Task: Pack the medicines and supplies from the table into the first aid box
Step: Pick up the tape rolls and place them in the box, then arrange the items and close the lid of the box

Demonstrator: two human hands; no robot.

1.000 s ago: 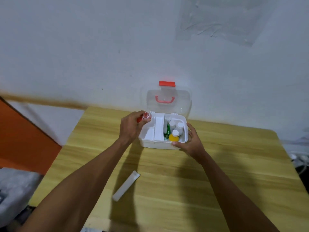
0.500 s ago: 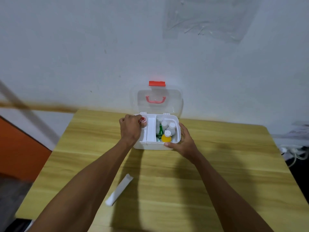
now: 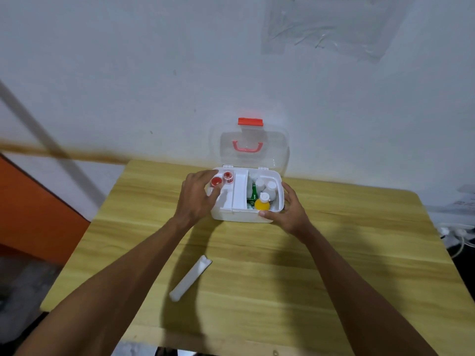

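Note:
The white first aid box (image 3: 241, 216) stands open at the table's far edge, its clear lid (image 3: 253, 150) leaning back on the wall. My left hand (image 3: 196, 201) is over the box's left tray, finger and thumb pinching a small red-capped jar (image 3: 216, 181). A second small red jar (image 3: 228, 176) lies in the tray right beside it. My right hand (image 3: 290, 211) grips the box's front right corner. The right compartment holds a yellow bottle (image 3: 262, 204), white bottles (image 3: 271, 187) and a green packet (image 3: 253, 194). A long white packet (image 3: 191, 278) lies on the table near me.
The wooden table (image 3: 334, 265) butts against a white wall. An orange panel (image 3: 33, 209) stands beyond the table's left edge. White cables (image 3: 460, 231) hang off the right edge.
My left hand has carried the red jars from above the box's rim down into the left tray, where one jar now lies apart from my fingers. My right hand has stayed on the box.

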